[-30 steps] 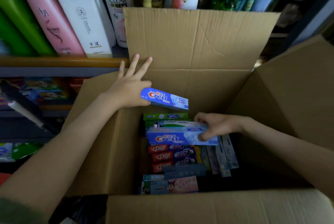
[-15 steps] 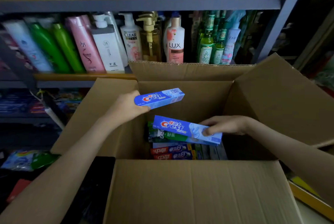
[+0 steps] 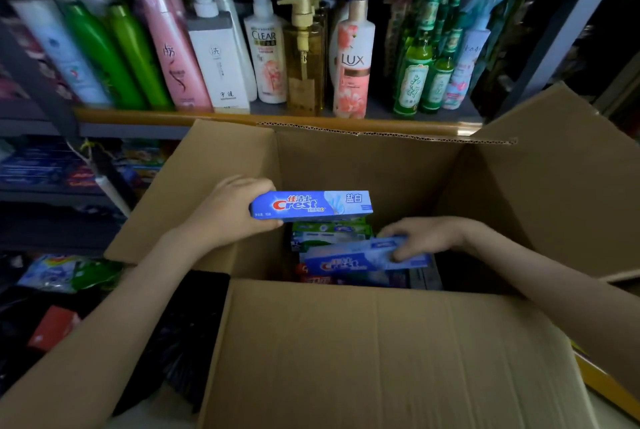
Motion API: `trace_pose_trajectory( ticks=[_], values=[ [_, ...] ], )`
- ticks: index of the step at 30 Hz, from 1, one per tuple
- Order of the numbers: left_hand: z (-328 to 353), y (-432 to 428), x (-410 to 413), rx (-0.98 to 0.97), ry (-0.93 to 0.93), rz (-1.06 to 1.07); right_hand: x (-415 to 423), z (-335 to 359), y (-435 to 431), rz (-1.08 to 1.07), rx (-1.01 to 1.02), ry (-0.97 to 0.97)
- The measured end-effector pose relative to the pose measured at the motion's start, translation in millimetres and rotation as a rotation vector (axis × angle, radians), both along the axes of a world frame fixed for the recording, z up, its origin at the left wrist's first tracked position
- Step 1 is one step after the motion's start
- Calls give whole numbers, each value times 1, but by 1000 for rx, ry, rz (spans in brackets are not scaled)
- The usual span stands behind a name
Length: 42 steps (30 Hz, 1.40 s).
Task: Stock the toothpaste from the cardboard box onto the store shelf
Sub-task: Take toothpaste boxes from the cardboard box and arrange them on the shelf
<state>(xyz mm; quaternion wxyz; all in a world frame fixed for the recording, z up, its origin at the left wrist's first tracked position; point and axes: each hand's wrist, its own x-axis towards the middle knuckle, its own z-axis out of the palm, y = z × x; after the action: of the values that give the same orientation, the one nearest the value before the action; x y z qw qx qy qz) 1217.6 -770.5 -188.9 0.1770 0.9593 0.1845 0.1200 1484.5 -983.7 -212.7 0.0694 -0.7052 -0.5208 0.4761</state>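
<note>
Above the box (image 3: 381, 169), left fingers (image 3: 265, 186) grip toothpaste (image 3: 311, 205).

Both my forearms are bare, reaching forward. Left hand (image 3: 232, 212) is the higher one, fingers curled round the end of a toothpaste box (image 3: 311, 205), holding it level. Right hand (image 3: 424, 238) sits lower, palm down, fingers and thumb gripping the end of a second toothpaste box (image 3: 360, 259), arm coming in from the right.

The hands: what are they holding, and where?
The left hand grips a Crest box by its left end. The right hand grips a second Crest box near its right end.
</note>
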Motion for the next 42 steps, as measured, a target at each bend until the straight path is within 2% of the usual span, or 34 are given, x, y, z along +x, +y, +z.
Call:
trace_pose_trajectory(
  ticks=[3,7,12,16,22,31,35,39,42],
  values=[
    [9,-11,-10,-86,-70,21,-5,47,-22,-69,170,122],
    [23,-25,-41,-288,-173,88,-26,97,-32,-13,281,355],
    [48,-32,-90,-451,-270,77,-74,121,4,24,405,490],
    [56,-19,-137,-583,-318,196,-122,135,51,5,460,561],
    [58,36,-248,-676,-364,320,-221,143,149,46,412,566],
    [60,148,-427,-803,-366,421,-393,106,298,25,120,743],
    [57,195,-472,-855,-372,422,-432,93,345,-27,90,789],
    [54,246,-500,-907,-477,405,-460,87,396,-71,96,841],
    [55,284,-512,-908,-576,358,-474,84,442,-15,108,767]
  ],
)
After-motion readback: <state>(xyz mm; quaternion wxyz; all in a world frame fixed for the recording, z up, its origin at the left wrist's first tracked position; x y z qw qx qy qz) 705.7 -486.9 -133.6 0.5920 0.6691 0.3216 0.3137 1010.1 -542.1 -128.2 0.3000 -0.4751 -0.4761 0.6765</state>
